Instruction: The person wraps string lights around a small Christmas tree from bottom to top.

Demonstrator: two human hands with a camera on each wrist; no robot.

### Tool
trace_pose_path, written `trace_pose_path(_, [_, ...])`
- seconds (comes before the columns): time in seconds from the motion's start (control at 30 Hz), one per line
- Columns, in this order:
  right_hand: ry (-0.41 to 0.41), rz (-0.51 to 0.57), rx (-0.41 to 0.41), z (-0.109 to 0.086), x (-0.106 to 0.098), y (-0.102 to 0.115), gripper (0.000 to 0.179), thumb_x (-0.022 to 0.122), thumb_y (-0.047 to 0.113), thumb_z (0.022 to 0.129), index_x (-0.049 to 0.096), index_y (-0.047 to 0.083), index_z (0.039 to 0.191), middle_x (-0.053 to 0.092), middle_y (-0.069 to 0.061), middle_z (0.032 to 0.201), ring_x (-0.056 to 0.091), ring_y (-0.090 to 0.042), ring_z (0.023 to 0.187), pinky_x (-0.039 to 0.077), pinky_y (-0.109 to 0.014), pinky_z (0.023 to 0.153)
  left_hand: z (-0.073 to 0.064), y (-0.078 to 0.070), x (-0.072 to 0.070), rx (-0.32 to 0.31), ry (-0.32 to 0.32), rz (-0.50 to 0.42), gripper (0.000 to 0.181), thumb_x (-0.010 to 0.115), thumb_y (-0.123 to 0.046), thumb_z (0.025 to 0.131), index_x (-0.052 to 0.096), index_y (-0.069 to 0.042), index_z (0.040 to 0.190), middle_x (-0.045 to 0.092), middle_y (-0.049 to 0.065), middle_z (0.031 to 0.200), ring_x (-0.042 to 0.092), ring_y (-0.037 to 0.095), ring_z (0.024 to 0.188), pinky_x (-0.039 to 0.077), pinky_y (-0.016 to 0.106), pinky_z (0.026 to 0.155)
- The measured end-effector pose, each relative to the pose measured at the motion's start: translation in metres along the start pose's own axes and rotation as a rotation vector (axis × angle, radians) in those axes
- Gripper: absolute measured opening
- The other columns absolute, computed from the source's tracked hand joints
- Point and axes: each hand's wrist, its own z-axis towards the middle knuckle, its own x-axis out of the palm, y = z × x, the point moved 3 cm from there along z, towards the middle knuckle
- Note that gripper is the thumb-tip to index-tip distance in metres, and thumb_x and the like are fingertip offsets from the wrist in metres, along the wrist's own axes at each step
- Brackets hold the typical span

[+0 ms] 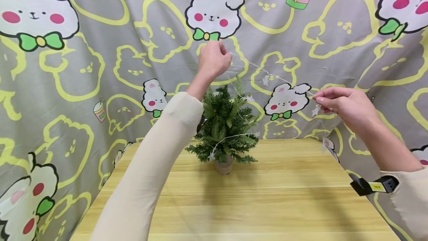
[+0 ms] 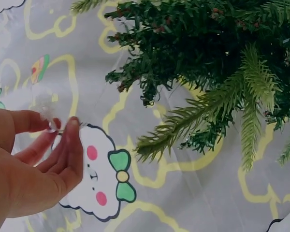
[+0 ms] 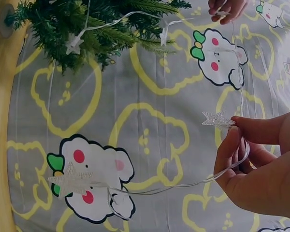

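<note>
A small artificial Christmas tree [image 1: 222,122] stands upright in a small pot [image 1: 223,166]. A clear string of star lights [image 3: 183,185] drapes across its branches, with one star [image 1: 211,156] low on the front. Above the treetop my left hand [image 1: 214,60] pinches the string between thumb and fingers; the left wrist view shows a clear piece [image 2: 49,118] at its fingertips. Out to the right, my right hand [image 1: 354,109] pinches the cord beside a star [image 3: 217,120]. Between both hands the cord slopes down to the right, and more of it dangles below the right hand.
The tree stands near the back of a wooden table [image 1: 267,200]. Behind and beside the table hangs a grey curtain [image 1: 167,73] printed with cartoon bunnies. A black strap device [image 1: 378,186] sits on the right sleeve.
</note>
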Motion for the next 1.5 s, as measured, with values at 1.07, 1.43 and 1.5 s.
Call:
trace_pose_path(1.07, [0.009,0.053,0.02,0.006,-0.002,-0.011,0.008,0.069,0.03,0.097,0.076,0.03,0.1,0.069,0.024,0.094,0.064,-0.008,0.082,0.054,-0.019,0.075,-0.023,-0.058,0.038,0.072,0.463,-0.337,0.023,0.057,-0.009,0.1,0.079,-0.01,0.101,0.076,-0.001,0.102,0.07,0.01,0.09,0.048,0.019,0.077])
trace_pose_path(1.43, [0.007,0.038,0.029,0.006,0.003,-0.012,0.009,0.068,0.034,0.097,0.076,0.03,0.102,0.069,0.023,0.098,0.064,-0.007,0.086,0.053,-0.016,0.078,-0.005,-0.029,0.059,-0.024,0.421,-0.339,0.028,0.056,-0.002,0.096,0.077,-0.009,0.112,0.075,0.004,0.11,0.071,0.018,0.094,0.049,0.018,0.063])
trace_pose_path(1.5, [0.005,0.036,0.028,0.006,0.003,-0.011,0.011,0.068,0.035,0.097,0.076,0.029,0.103,0.069,0.023,0.096,0.063,-0.008,0.086,0.054,-0.017,0.078,0.0,-0.018,0.059,-0.051,0.408,-0.332,0.027,0.057,-0.002,0.095,0.078,-0.009,0.111,0.075,0.005,0.112,0.071,0.019,0.092,0.049,0.019,0.062])
